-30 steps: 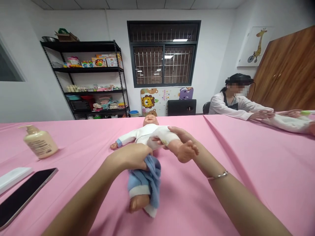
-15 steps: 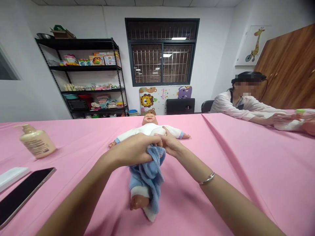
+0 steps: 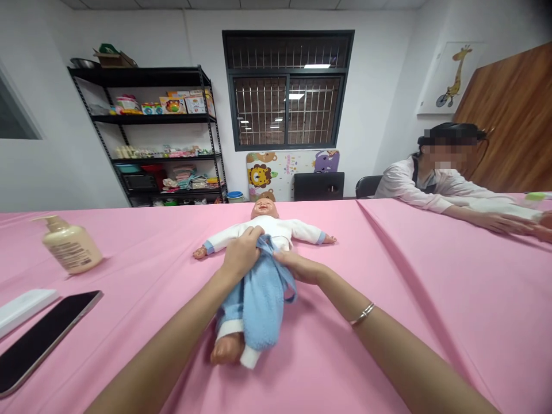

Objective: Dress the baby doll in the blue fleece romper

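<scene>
A baby doll (image 3: 264,209) in a white top lies on its back on the pink cloth, arms spread, head away from me. Light blue pants (image 3: 262,305) with white cuffs lie over its lower body. A bare foot (image 3: 227,349) sticks out of the left cuff; no foot shows at the other cuff. My left hand (image 3: 242,252) is closed on the waistband at the doll's belly. On the other side of the waistband, my right hand (image 3: 299,267) grips the pants' edge, its fingers partly hidden by the fabric.
A pump bottle (image 3: 73,247), a white flat case (image 3: 28,307) and a black phone (image 3: 47,339) lie at the left on the pink tablecloth (image 3: 371,345). At the right, another person (image 3: 426,178) reaches toward a second doll. Shelves (image 3: 149,119) stand behind.
The pants have been straightened, and the empty-looking leg now hangs flat. My hands have moved apart, to either side of the waistband. The other person's hands have shifted slightly.
</scene>
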`<state>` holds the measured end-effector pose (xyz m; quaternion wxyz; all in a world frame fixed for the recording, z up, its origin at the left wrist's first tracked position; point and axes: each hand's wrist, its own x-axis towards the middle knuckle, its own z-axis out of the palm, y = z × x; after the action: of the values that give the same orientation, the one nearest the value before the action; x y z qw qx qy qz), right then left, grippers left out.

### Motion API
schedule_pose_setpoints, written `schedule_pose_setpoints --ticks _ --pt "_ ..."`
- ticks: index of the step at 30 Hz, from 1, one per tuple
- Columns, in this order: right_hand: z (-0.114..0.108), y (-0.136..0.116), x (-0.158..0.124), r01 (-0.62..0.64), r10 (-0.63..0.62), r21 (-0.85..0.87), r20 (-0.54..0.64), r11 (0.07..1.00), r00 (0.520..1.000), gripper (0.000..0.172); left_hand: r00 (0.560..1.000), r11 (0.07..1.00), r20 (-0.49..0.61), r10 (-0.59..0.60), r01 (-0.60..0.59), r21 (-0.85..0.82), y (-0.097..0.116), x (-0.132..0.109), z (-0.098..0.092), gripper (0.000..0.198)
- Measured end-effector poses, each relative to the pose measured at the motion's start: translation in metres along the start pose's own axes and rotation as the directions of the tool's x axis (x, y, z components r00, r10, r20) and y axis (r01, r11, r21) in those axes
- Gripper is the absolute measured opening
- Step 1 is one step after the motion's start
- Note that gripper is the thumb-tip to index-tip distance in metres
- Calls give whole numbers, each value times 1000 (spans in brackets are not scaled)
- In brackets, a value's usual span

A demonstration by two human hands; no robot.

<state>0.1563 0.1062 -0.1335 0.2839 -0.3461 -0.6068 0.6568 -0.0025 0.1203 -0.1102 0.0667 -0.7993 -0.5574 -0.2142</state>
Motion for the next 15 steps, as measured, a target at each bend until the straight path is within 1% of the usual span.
schedule_pose_setpoints --ticks 2,4,6,7,9,10,11,12,13,14,15 --pt "-10 -4 -5 27 -14 -215 65 976 998 64 999 997 16 -33 34 -68 -6 2 4 27" --pt "-19 -7 -8 8 7 -337 42 942 999 49 994 985 111 -1 21 -174 -12 4 3 27" --pt "-28 -5 -8 -40 32 -352 -28 935 999 36 968 962 243 58 10 -271 -18 7 -2 36" --pt "-31 -3 -6 -63 38 -342 -78 938 996 33 949 955 304 81 14 -296 -21 8 -5 45" --pt "-37 3 0 -68 0 -309 -214 949 977 32 905 951 408 120 13 -309 -26 9 -10 68" --pt "-39 7 3 -54 -38 -287 -304 956 952 33 889 950 436 142 1 -311 -26 9 -11 78" --pt "-40 10 7 -27 -83 -263 -398 965 913 34 879 946 445 173 -23 -322 -26 9 -12 83" --pt "-42 13 11 10 -129 -240 -488 971 863 35 876 938 434 209 -54 -342 -24 8 -11 80" --pt "-42 15 15 48 -167 -220 -563 974 810 36 882 928 406 238 -84 -362 -20 7 -8 71" --pt "-42 17 18 82 -190 -200 -613 976 767 37 896 922 366 250 -105 -373 -16 5 -5 60" --pt "-42 19 22 115 -204 -180 -632 977 748 39 913 922 326 246 -116 -370 -12 4 0 49"
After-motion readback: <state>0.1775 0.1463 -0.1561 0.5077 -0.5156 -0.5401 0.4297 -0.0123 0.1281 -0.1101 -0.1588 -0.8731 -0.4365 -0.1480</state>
